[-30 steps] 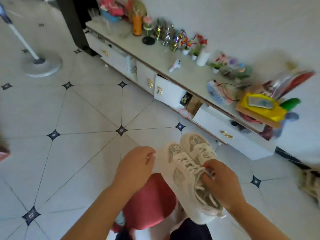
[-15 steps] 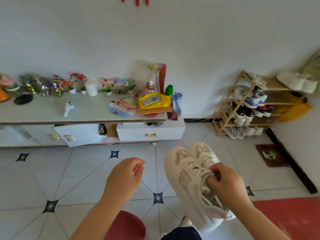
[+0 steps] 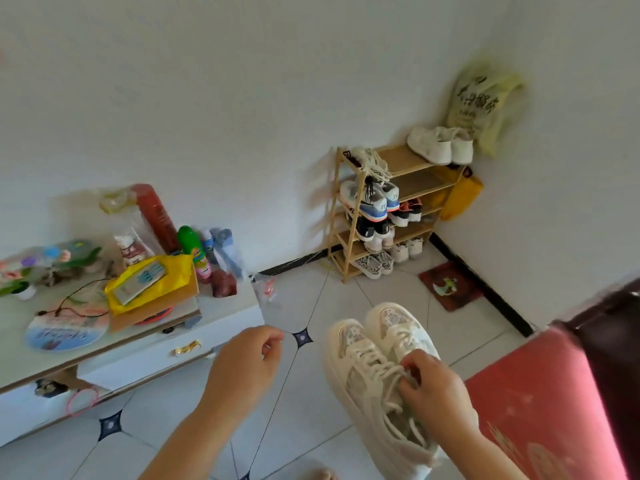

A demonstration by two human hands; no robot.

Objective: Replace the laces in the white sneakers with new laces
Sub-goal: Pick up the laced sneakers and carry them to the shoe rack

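Looks hardly begun: white sneakers fully threaded with white laces, nothing pulled out yet. Carried as a pair above the tiled floor by the right hand, grip closed on the laces near the tongues. Left hand curled, grip seemingly pinching a clear plastic packet, contents too blurred to name. Unlacing and relacing of both left to do. Beyond, a wooden shoe rack holding several pairs on its shelves. Above it, a hanging yellow bag, contents hidden.
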